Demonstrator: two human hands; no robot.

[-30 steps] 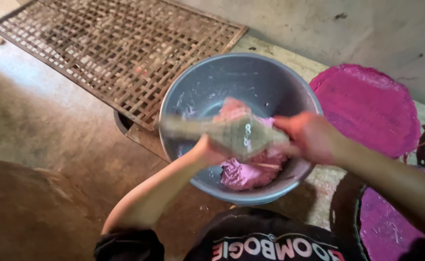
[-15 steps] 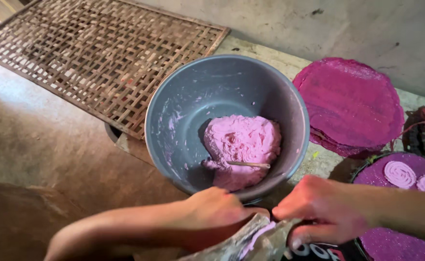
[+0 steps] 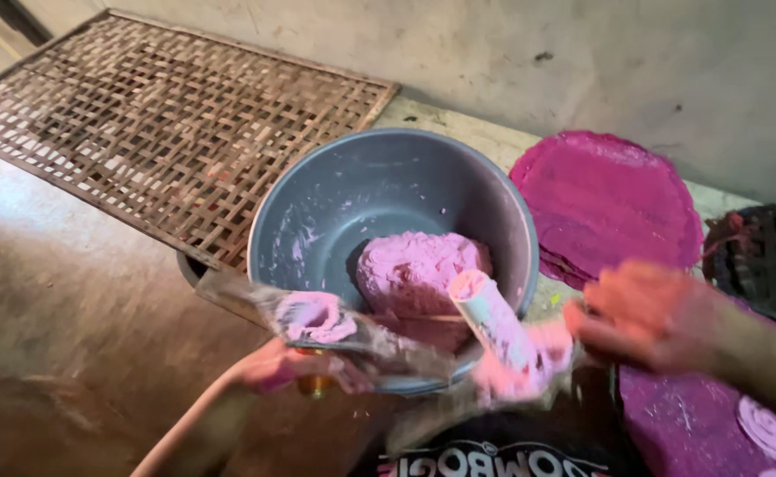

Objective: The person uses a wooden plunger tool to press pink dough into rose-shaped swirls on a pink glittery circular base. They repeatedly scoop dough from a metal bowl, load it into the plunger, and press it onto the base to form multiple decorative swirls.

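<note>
Reaching low across the front of the bowl (image 3: 388, 185), the left hand (image 3: 286, 364) closes its fingers on a clear plastic bag (image 3: 352, 331) smeared with pink dough. The right hand (image 3: 648, 311) is blurred just right of the bowl; its grip cannot be told. A white tube (image 3: 494, 318) coated in pink sticks up between the hands. The bowl sits on a concrete floor by a grey wall, with a woven bamboo tray (image 3: 158, 132) to its left and round magenta sheets (image 3: 613, 203) to its right. A rough lump of pink dough (image 3: 419, 269) rests in the grey bowl.
</note>
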